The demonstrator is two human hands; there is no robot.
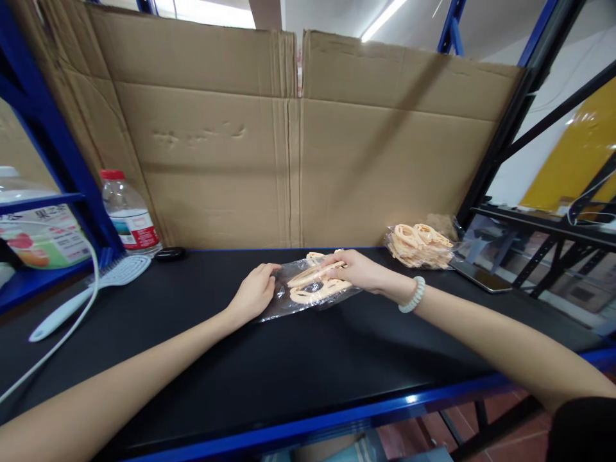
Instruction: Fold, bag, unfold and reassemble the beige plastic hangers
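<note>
Right, at the near side the blue table edge [337, 421] runs across, and beyond it, mid-table, both hands are busy. The left hand [253, 294] is closed on the left end of a clear bag [279, 309], fingers and thumb together on the plastic. Over on the right, the right hand [353, 269] is clamped on peach-coloured pieces [315, 296], right under its fingertips and just right of the left hand. This looks partway along: pieces and bag are together, but neither is released, the bag's left part looks flat, and whether every piece sits inside or the bag is sealed, I can't tell. Farther back on the right, a wrapped bundle [418, 249] of similar pieces lies well apart from both hands, a dark flat device [481, 277] just beside it. Behind everything stands the cardboard [216, 160].
</note>
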